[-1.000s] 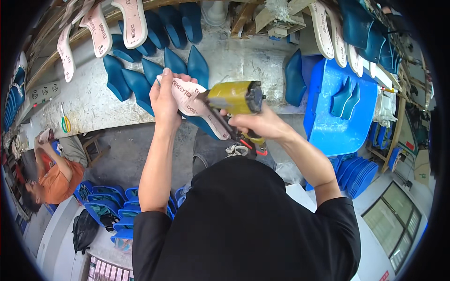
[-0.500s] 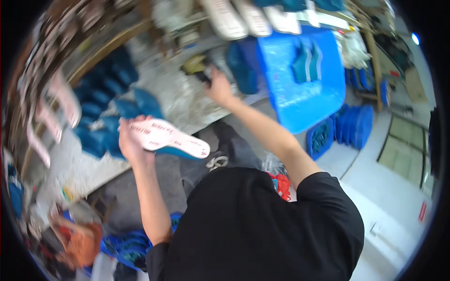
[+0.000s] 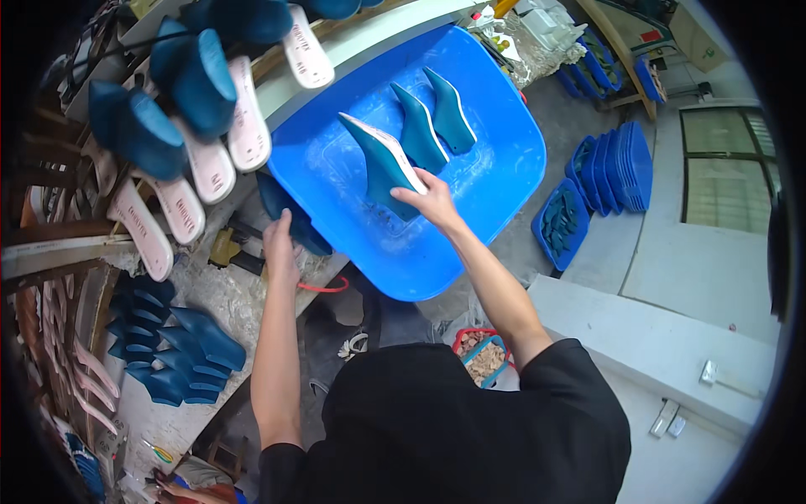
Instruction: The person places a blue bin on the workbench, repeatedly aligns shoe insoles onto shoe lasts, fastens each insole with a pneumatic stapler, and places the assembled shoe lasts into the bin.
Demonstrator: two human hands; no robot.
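Over the large blue plastic bin, my right hand grips a teal wedge heel with a pale insole board along its upper face. The thumb lies on one side and the fingers curl around the other. Two similar wedge heels lie side by side inside the bin. My left hand is at the bench edge by the bin, fingers stretched toward a dark blue wedge; whether it touches it is unclear. A yellow and black tool lies beside that hand.
Several blue wedges stand grouped on the worn bench. Above it, a shelf holds pale insoles and more wedges. A red hose hangs at the bench edge. Stacked blue baskets stand at right.
The wedge heel with its insole has passed from my left hand to my right and is now over the bin. My left hand has moved to the bin's side. The view has turned right.
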